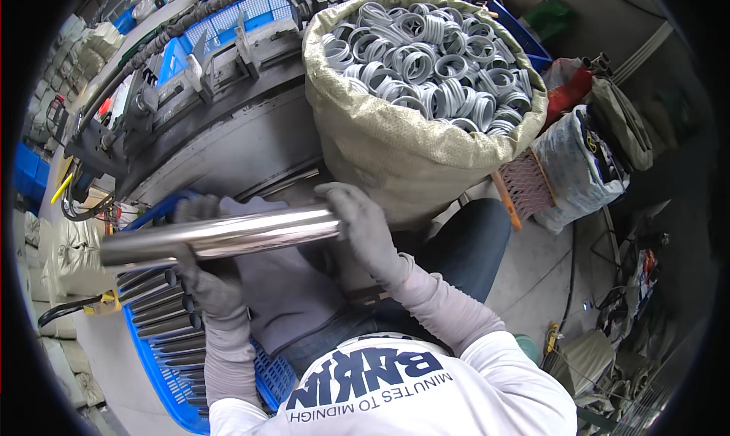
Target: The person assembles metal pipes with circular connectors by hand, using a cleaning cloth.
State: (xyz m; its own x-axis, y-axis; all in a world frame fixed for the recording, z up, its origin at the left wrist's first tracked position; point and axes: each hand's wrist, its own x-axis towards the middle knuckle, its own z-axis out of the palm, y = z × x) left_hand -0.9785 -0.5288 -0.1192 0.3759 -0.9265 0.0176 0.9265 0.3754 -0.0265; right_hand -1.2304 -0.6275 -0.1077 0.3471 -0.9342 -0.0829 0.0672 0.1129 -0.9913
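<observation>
A shiny metal tube [266,232] lies nearly level across my lap, its left end slightly lower and blurred. My left hand [213,285], in a grey glove, wraps round the tube left of its middle, thumb on the near side. At the right end, my gloved right hand [366,229] closes on the tube and hides its tip. Below my left hand, several dark tubes [173,326] lie side by side in a blue plastic basket [144,360]. A grey cloth [285,291] covers my thigh under the tube.
Ahead stands a large woven sack [380,155] full of grey ribbed rings [418,65]. A metal machine frame [205,124] stretches along the left. At the right are a pinkish lattice crate [526,183] and a wrapped bag [582,170]. A dark cable [572,284] runs over the floor.
</observation>
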